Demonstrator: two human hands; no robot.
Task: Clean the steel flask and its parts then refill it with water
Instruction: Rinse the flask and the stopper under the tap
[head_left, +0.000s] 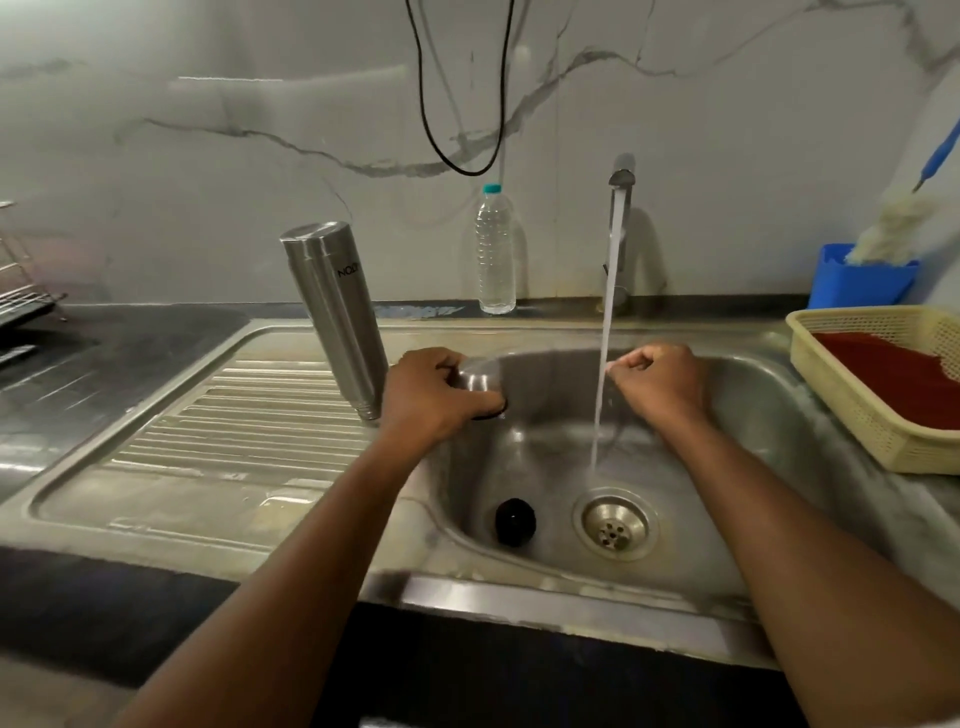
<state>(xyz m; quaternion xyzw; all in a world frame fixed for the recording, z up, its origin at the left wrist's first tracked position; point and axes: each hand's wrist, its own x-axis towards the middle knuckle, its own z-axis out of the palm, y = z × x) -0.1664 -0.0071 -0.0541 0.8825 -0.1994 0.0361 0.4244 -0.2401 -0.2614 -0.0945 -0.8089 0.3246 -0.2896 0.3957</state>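
The left hand (431, 387) is curling its fingers around the steel cap (475, 382) beside the water stream (605, 332). The right hand (660, 379) is fisting just right of that stream, its fingers pinching something too small to identify. The inverted flask (335, 317) is standing left of the stream.

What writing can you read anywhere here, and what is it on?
"NOLT", or close to it: dark letters on the side of the upside-down steel flask, themselves upside down, and the last letters are unclear.
Plastic bottle: no label or print can be made out.
Blue tub and yellow basket: no text visible.
Nothing else readable.
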